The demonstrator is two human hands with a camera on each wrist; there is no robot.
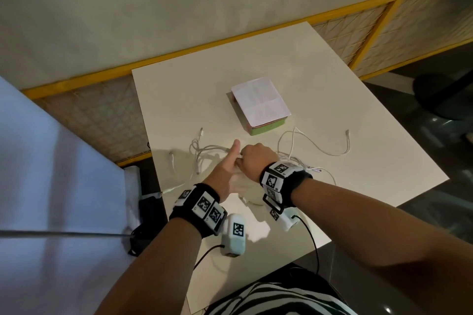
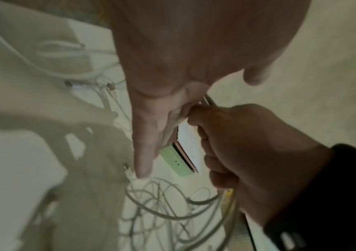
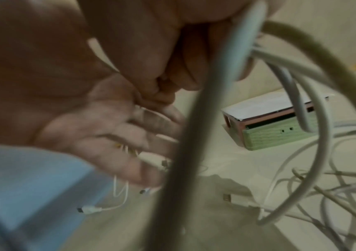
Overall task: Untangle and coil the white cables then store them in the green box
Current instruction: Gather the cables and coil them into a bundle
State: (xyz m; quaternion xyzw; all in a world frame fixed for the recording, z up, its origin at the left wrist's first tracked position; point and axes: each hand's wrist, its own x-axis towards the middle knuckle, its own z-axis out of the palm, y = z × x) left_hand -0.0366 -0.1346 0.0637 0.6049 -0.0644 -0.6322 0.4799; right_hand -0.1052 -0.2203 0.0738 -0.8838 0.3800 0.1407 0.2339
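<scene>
Right hand (image 1: 254, 160) fisted around a strand of the white cables (image 1: 210, 152), knuckles up, mid-desk. Left hand (image 1: 225, 172) just beside it, fingers straight, thumb up, touching the same strand. Cable tangle sprawls on the desk (image 1: 358, 161), one end trailing off its left edge. Green box (image 1: 267, 129) behind, bare desk around it.

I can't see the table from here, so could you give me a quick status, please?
Right hand grips white cables; left hand open alongside. Cables tangled, uncoiled. Green box covered.
</scene>
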